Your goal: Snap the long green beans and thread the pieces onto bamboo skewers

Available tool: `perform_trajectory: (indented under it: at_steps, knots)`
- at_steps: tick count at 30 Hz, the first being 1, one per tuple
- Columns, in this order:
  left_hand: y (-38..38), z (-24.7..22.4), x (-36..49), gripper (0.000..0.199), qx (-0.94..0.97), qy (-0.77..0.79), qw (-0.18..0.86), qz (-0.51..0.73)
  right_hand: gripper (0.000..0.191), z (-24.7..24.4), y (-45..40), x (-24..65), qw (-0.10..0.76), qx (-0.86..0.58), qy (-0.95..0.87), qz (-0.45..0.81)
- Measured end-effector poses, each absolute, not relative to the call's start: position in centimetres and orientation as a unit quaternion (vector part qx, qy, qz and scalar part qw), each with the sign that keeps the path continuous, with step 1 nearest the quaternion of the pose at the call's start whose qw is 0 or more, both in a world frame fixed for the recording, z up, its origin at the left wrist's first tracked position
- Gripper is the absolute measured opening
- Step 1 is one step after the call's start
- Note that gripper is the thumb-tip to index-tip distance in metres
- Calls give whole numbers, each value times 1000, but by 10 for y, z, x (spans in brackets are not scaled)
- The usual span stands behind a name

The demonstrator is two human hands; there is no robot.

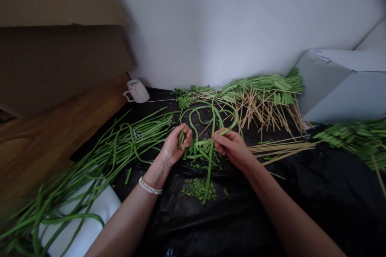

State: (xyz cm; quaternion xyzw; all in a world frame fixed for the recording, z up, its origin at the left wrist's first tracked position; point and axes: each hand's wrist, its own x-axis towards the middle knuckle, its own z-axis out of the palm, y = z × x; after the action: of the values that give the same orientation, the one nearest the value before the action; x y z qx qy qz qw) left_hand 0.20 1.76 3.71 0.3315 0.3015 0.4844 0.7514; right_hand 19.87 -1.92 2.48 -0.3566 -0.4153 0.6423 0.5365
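My left hand, with a beaded bracelet at the wrist, is curled around cut green bean pieces. To its right, my right hand pinches a long green bean between thumb and fingers. The bean's far part loops away behind the hands. Below and between the hands lie cut bean pieces, and a smaller heap of short bits sits nearer to me. Another long bean stretches down from between the hands over that heap.
Uncut long beans spread at the left, partly over a white sheet. Skewered bean pieces pile at the back. Bare sticks lie right. A mug, a white box and more bean skewers surround the black plastic.
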Motion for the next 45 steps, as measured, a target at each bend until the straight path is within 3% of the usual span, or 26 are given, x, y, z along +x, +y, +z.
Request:
perform_trajectory:
  at_steps: [7,16,25,36,45]
  knots:
    - [-3,34,16,37,502,340,747,272,24,20,-19,199,479,-336,-476,656]
    - [-3,33,11,36,545,361,723,222,29,23,-16,201,529,-350,-386,670]
    - [-4,30,14,33,522,365,737,225,29,24,-16,201,524,-364,-429,639]
    - [-3,32,18,29,444,352,739,364,25,25,-17,201,544,-351,-406,645]
    - [-4,28,19,28,404,317,770,377,22,23,-16,201,550,-332,-393,658]
